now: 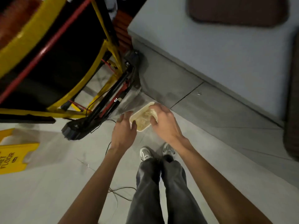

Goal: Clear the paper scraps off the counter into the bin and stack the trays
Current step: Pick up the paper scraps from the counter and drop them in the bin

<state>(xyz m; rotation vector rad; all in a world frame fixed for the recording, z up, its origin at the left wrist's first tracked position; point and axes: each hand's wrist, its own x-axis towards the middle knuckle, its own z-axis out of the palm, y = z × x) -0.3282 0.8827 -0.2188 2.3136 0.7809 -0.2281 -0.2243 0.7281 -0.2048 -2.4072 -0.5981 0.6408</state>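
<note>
While the person stands with shoes (145, 153) together on the floor (64, 175), both hands meet over a pale box (142, 118) held low, just off the worktop's corner. The left hand (124, 126) holds the box's left side, thumb on the near rim and fingers spread behind it. The right hand (163, 122) curls its fingers over the right rim and into the box; blur hides whether it pinches the crumpled scraps (144, 113) inside or only the rim.

This looks like the scrap-clearing step, with the paper gathered in the box and on its way to a bin. A clear bag (132, 99) hangs just beyond, beside a yellow cart (111, 50); whether it lines the bin is not sure. The next move calls for finding the bin's mouth and tipping the box over it, keeping both grips firm so nothing spills.

Farther off, the worktop (210, 46) carries two brown trays, one (239, 12) at the far side and another (292, 94) at the right edge, well apart and not yet stacked.
</note>
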